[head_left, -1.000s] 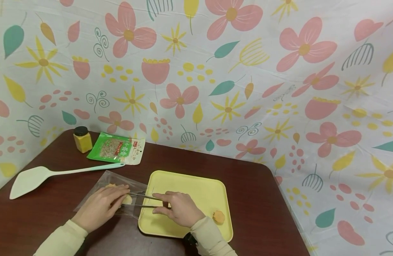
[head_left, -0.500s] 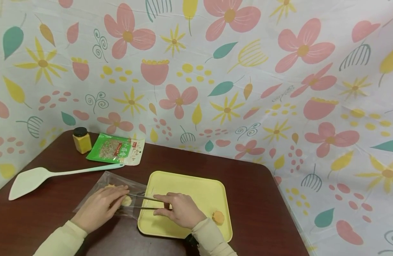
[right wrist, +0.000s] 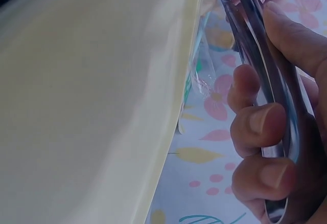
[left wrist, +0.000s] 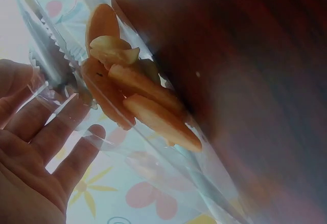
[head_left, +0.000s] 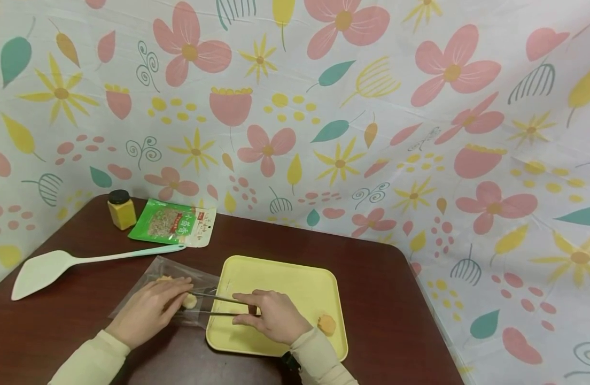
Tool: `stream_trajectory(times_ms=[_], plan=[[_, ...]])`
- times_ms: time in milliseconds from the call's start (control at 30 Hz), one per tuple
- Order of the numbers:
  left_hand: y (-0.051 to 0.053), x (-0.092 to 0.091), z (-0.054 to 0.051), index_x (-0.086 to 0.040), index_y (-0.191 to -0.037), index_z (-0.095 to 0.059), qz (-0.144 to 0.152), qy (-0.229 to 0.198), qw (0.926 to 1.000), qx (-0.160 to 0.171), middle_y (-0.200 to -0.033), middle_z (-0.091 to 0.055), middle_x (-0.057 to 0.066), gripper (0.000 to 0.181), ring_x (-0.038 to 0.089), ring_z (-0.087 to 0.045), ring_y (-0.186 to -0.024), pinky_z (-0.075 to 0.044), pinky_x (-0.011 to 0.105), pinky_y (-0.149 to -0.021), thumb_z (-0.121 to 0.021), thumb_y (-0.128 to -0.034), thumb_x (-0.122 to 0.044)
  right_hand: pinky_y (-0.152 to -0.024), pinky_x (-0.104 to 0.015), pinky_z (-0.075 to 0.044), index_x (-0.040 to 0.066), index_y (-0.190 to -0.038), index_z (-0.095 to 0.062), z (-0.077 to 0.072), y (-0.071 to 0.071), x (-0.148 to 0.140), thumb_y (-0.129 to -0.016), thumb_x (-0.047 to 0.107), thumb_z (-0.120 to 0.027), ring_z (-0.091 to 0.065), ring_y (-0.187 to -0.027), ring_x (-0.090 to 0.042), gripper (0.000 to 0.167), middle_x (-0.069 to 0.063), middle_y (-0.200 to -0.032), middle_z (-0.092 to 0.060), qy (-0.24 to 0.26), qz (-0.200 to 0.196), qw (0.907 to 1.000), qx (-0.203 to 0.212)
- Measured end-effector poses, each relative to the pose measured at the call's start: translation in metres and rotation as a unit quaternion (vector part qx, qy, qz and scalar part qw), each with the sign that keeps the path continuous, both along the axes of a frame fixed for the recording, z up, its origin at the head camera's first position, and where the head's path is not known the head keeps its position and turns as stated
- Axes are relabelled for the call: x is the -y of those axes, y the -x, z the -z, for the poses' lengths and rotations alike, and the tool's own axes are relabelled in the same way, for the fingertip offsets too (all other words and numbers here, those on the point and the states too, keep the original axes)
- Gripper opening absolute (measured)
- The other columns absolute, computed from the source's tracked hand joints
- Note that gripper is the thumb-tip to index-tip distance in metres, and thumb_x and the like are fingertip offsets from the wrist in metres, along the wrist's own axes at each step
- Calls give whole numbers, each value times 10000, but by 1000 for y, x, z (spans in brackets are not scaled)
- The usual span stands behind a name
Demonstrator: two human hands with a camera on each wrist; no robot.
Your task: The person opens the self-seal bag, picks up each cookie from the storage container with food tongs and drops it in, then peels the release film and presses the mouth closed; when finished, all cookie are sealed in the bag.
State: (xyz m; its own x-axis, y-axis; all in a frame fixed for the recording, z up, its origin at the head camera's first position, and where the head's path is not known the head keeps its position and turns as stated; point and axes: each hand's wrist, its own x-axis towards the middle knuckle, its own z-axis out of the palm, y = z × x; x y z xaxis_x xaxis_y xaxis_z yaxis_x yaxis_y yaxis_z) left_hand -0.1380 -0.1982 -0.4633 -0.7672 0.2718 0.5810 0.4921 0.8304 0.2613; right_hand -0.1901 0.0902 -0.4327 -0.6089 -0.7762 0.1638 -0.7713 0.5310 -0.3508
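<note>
My left hand [head_left: 150, 307] holds the mouth of a clear plastic bag [head_left: 199, 318], its film lying over the fingers in the left wrist view. Several flat orange slices [left wrist: 156, 119] and a pale yellow piece [left wrist: 112, 50] are gathered inside. My right hand [head_left: 273, 315] grips metal tongs [head_left: 218, 297] between thumb and fingers, above the tray's left part. The tongs' toothed ends [left wrist: 48, 60] reach to the bag beside the left fingers. A pale round piece [head_left: 189, 301] lies near the tong tips; whether they touch it I cannot tell.
A yellow tray [head_left: 285, 270] bears one orange scalloped piece [head_left: 326, 324] at its right. Behind the bag lies a white spatula [head_left: 45, 274] with a pale blue handle. A green seasoning packet [head_left: 172, 223] and a black-lidded yellow jar [head_left: 122, 211] stand farther back by the flowered cloth.
My right hand has shifted very slightly to the right with the tongs. The left hand keeps its place on the bag, and the whole view has drifted a little.
</note>
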Motion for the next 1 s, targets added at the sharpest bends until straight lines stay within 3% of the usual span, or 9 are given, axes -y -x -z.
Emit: stream_trajectory(times_ms=[267,567,1000], plan=[[0,0,0,-67,-1113,-726,44,4,10000,-54,-1141,-693,97,318,294,-660,-1008,-527,521,-847,-781,-801,-95,-438,-141,-316,207,-1333,-617,-2,-2,-6,-938,507,-558,-337,-489,14,500,187,-698,-482,-21,84,10000,-19],[-2,-2,-2,-71,-1112,-728,-25,-7,9999,110,-1147,-691,97,296,303,-655,-1018,-519,525,-868,-770,-821,-110,-430,-143,-322,207,-1330,-619,-2,-7,-16,-937,504,-559,-343,-487,13,496,186,-708,-495,-51,167,9997,140],[-1,-1,-2,-73,-1093,-734,-43,28,10000,-33,-1124,-698,98,298,273,-669,-976,-535,512,-835,-787,-802,-111,-467,-139,-353,205,-1318,-629,-3,-10,-27,-932,493,-583,-382,-519,21,484,196,-704,-492,51,285,9996,55]])
